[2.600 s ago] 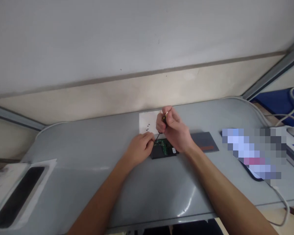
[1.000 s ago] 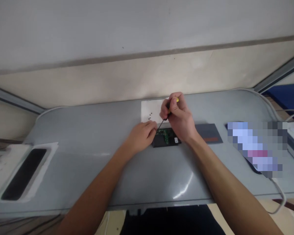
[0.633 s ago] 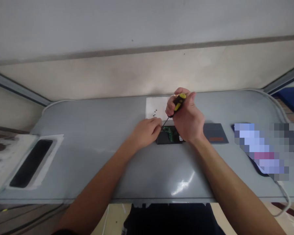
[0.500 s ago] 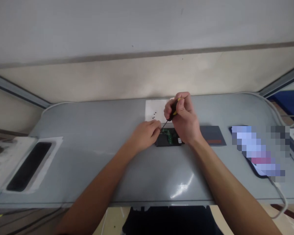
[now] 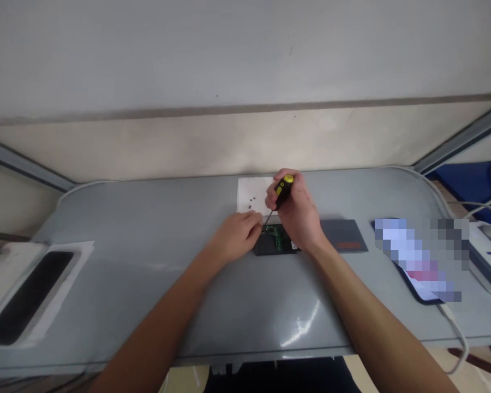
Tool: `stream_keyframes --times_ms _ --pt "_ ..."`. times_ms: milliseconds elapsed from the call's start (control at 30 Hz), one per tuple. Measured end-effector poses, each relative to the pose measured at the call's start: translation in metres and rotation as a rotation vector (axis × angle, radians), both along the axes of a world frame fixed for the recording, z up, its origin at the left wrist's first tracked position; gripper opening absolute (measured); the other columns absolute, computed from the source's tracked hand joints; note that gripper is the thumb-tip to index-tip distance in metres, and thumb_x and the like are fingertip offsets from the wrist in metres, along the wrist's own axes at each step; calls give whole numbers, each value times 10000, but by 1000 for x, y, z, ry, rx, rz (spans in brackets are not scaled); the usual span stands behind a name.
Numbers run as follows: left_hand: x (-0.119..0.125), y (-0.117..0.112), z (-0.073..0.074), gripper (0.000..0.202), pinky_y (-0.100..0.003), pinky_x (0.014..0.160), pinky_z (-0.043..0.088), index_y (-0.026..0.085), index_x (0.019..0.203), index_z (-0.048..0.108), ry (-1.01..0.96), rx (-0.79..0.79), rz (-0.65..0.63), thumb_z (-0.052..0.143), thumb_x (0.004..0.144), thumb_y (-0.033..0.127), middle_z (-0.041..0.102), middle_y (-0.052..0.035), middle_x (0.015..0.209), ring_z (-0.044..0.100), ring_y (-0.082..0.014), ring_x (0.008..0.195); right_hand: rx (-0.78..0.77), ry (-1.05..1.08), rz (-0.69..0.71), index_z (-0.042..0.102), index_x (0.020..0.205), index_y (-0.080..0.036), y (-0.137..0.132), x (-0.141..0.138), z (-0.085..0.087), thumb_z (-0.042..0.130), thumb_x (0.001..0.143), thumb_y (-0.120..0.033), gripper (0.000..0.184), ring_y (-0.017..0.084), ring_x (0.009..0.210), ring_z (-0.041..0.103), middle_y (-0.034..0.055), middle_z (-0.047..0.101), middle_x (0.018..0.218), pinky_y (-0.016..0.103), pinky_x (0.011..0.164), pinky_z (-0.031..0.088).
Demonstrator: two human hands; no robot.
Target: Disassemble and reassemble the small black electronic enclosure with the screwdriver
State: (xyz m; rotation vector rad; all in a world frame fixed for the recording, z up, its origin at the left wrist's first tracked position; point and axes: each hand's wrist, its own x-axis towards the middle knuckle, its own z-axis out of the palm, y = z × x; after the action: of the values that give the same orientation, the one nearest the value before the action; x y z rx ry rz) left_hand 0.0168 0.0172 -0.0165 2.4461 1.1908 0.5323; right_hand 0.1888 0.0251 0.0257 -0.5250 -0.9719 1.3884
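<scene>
My right hand (image 5: 300, 215) is wrapped round a black and yellow screwdriver (image 5: 283, 191). Its shaft slants down to the upper left part of an opened flat black device (image 5: 265, 246), where a green circuit board (image 5: 277, 240) shows. My left hand (image 5: 238, 233) lies at the device's left end, its fingers bent and pressed together beside the screwdriver tip. What those fingertips pinch, if anything, is hidden. Behind the hands, several tiny dark pieces that look like screws (image 5: 251, 200) rest on a white sheet of paper (image 5: 245, 188). My right hand covers the device's right part.
A dark grey flat panel (image 5: 343, 232) with a reddish strip lies right of the device. Further right are a phone (image 5: 417, 267) with a cable, partly blurred out, and a white power strip (image 5: 489, 254). At left, a black phone-shaped slab (image 5: 28, 297) lies on papers. A wall (image 5: 167, 144) stands behind the table.
The whole view has shifted slightly. My right fingers have changed their hold round the screwdriver handle, and its yellow end now shows. My left hand stays at the device.
</scene>
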Motion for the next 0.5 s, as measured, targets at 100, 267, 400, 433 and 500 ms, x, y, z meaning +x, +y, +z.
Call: stream_keyframes --times_ms 100,267,400,433,500 --pt "0 0 0 198 -302 703 406 208 859 570 2 0 -3 420 982 169 638 -17 828 574 -177 740 -10 -10 -15 585 983 -272 -2 -4 0 475 1037 -562 315 146 643 466 -8 470 722 300 639 441" --pt "-1 0 1 179 -306 713 416 208 869 566 -5 -3 -19 426 967 152 636 -14 828 580 -179 749 -17 -32 -45 576 973 -282 -2 -4 1 454 1035 -586 334 152 627 434 -13 452 707 295 616 429" --pt "-2 0 0 184 -304 709 413 210 874 569 -5 15 -15 426 983 168 637 -14 824 584 -178 746 -10 6 -32 582 982 -276 -2 -3 0 440 1053 -548 315 146 633 426 -13 452 713 288 620 408" --pt "-2 0 -1 186 -304 709 413 210 876 570 -5 18 -13 425 985 170 638 -14 825 585 -178 745 -12 3 -30 580 981 -275 -2 -3 0 440 1052 -549 316 146 632 425 -14 453 714 289 620 407" --pt "-2 0 -2 187 -301 712 416 212 878 573 0 18 -13 426 985 168 640 -15 831 589 -177 749 -18 -20 -33 576 974 -277 -3 -5 1 451 1045 -561 319 150 633 426 -13 453 720 293 616 408"
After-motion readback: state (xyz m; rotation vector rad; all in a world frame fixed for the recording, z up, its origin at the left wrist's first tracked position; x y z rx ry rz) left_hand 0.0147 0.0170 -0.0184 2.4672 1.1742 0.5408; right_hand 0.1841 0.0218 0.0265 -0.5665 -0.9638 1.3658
